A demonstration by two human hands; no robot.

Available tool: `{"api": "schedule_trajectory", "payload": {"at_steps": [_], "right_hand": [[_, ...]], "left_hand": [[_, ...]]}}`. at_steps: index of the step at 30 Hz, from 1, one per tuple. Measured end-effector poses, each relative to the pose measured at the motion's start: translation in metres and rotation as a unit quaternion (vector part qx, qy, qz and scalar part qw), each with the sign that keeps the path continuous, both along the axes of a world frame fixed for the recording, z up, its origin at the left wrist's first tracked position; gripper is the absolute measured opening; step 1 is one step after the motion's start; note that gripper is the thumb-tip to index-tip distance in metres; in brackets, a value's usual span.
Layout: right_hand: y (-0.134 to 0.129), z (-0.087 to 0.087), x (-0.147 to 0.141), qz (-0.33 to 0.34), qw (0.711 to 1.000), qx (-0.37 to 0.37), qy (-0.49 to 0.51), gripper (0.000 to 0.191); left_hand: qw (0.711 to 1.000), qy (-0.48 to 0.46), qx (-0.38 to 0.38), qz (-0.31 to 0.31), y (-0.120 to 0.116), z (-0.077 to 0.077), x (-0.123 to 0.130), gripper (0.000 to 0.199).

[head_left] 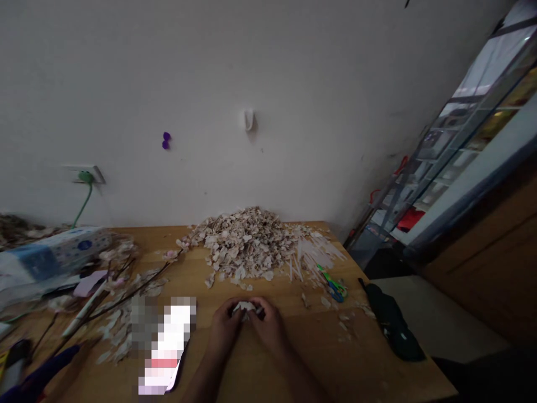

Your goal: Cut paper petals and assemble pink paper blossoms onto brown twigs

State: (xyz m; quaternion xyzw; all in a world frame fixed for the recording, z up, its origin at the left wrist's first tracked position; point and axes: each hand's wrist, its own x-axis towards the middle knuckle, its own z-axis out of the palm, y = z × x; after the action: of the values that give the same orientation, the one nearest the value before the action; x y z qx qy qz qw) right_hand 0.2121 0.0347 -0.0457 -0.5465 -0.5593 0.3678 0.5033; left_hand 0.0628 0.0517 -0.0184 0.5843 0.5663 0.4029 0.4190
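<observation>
My left hand (224,320) and my right hand (271,323) meet at the table's middle, fingers closed around a small pale, petal-like piece (245,306). Its lower part is hidden by the fingers. Just beyond them rises a large heap of dry, whitish-brown, petal-like flakes (247,240). To the left of my left hand lies a phone (170,341) with a lit, blurred-out screen. Green-and-blue scissors (333,285) rest on the table to the right, beside a spread of thin pale sticks (314,252).
Flower twigs (146,282), loose flakes (121,336) and a blue-and-white tissue pack (62,254) crowd the wooden table's left side. A dark green pouch-like item (394,324) lies along the right edge. The wall (293,112) stands behind, with a green plug (85,177) in a socket.
</observation>
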Motion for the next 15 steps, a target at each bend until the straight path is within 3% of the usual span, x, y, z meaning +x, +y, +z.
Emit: {"api": "schedule_trajectory", "payload": {"at_steps": [5, 15], "right_hand": [[0.0001, 0.0028, 0.0008, -0.004, 1.000, -0.002, 0.000, 0.019], [-0.0010, 0.0074, -0.0002, -0.003, 1.000, -0.004, -0.001, 0.014]], "left_hand": [[1.000, 0.003, -0.007, -0.025, 0.0021, 0.0005, -0.0035, 0.026], [1.000, -0.008, -0.007, -0.011, -0.0029, -0.0002, 0.0004, 0.022]]}}
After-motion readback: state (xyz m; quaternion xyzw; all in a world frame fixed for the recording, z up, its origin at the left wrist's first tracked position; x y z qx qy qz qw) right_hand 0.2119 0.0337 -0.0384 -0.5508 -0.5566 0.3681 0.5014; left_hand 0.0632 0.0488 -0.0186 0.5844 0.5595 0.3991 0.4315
